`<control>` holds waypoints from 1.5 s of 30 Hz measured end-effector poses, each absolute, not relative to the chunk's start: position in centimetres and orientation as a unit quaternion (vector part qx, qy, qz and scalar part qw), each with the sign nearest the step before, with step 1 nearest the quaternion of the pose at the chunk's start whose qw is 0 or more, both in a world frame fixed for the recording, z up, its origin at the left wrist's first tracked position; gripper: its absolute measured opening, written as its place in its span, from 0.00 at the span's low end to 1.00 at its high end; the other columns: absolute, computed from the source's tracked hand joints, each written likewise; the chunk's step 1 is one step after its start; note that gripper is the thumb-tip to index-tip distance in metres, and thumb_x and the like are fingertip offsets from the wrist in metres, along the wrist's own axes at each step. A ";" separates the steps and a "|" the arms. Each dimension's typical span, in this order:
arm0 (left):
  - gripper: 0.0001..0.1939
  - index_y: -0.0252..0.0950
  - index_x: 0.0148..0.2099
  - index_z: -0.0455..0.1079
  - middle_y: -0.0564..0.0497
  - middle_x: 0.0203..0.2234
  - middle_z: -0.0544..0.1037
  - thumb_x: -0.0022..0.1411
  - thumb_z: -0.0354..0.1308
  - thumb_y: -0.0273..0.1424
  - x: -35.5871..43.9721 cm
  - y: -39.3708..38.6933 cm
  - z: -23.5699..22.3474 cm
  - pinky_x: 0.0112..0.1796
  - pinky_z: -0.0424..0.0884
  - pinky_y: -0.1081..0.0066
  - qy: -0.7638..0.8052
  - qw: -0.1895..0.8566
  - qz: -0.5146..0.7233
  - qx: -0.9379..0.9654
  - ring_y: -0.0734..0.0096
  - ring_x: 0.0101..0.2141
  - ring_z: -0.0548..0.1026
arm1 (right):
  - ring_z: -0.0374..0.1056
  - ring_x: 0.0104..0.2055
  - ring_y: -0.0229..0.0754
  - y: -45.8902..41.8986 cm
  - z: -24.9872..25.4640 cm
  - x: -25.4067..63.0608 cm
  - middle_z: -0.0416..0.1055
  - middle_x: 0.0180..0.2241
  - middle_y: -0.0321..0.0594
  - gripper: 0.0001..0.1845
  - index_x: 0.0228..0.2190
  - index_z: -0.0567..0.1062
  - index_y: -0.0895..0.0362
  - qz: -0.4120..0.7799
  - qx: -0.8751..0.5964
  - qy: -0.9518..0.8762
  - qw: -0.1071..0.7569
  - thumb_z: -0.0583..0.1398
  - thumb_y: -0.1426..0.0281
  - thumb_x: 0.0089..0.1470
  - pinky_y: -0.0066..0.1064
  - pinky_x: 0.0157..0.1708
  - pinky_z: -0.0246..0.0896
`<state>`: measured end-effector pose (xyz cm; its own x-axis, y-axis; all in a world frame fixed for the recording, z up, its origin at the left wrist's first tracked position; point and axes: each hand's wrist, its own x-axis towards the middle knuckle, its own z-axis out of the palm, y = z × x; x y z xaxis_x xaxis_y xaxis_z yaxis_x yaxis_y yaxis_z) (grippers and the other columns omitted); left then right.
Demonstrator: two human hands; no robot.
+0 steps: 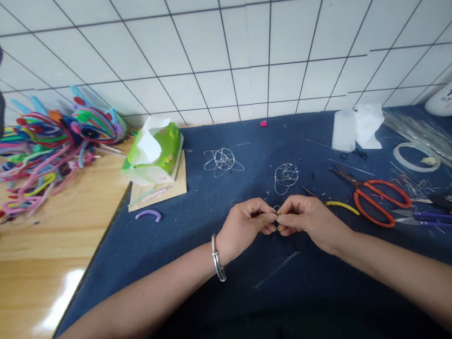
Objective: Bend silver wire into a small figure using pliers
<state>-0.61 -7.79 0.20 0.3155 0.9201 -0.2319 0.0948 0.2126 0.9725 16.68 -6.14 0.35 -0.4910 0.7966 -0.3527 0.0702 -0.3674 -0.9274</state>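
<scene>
My left hand (245, 226) and my right hand (304, 219) meet fingertip to fingertip over the blue cloth (184, 234). Both pinch a small piece of thin silver wire (276, 209) between thumbs and fingers; only a tiny loop shows. A silver bangle (217, 257) sits on my left wrist. Just beyond my hands lies a coiled wire shape (286, 177), and another wire tangle (222, 160) lies farther left. Straight wire pieces (276, 270) lie on the cloth near my right forearm.
Red-handled scissors (371, 196), yellow-handled pliers (338, 205) and purple snips (427, 217) lie to the right. A bundle of silver wires (435, 143) and a tape ring (414, 158) are at far right. A green tissue pack (154, 153) and coloured pipe cleaners (44, 146) lie left.
</scene>
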 end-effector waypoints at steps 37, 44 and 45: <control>0.09 0.38 0.34 0.72 0.54 0.27 0.75 0.60 0.52 0.33 -3.4 -7.5 5.2 0.30 0.63 0.78 0.288 0.368 0.018 0.884 0.76 0.29 0.72 | 0.61 0.30 0.31 -5.5 3.6 19.0 0.65 0.30 0.31 0.04 0.26 0.70 0.54 0.343 -0.283 -0.896 -0.019 0.56 0.72 0.51 0.25 0.30 0.54; 0.07 0.37 0.35 0.69 0.53 0.29 0.74 0.60 0.50 0.26 -3.3 -7.9 4.4 0.30 0.63 0.74 0.348 0.246 -0.008 0.905 0.72 0.30 0.71 | 0.59 0.32 0.35 -5.5 3.0 18.6 0.63 0.30 0.35 0.05 0.28 0.68 0.56 0.231 -0.327 -0.916 0.021 0.53 0.73 0.53 0.29 0.33 0.54; 0.07 0.36 0.33 0.69 0.53 0.27 0.73 0.60 0.49 0.25 -3.2 -8.0 4.3 0.30 0.63 0.73 0.357 0.215 -0.009 0.909 0.71 0.29 0.71 | 0.59 0.33 0.36 -5.7 2.9 18.5 0.63 0.30 0.36 0.06 0.28 0.68 0.56 0.205 -0.331 -0.921 0.025 0.52 0.74 0.53 0.29 0.33 0.54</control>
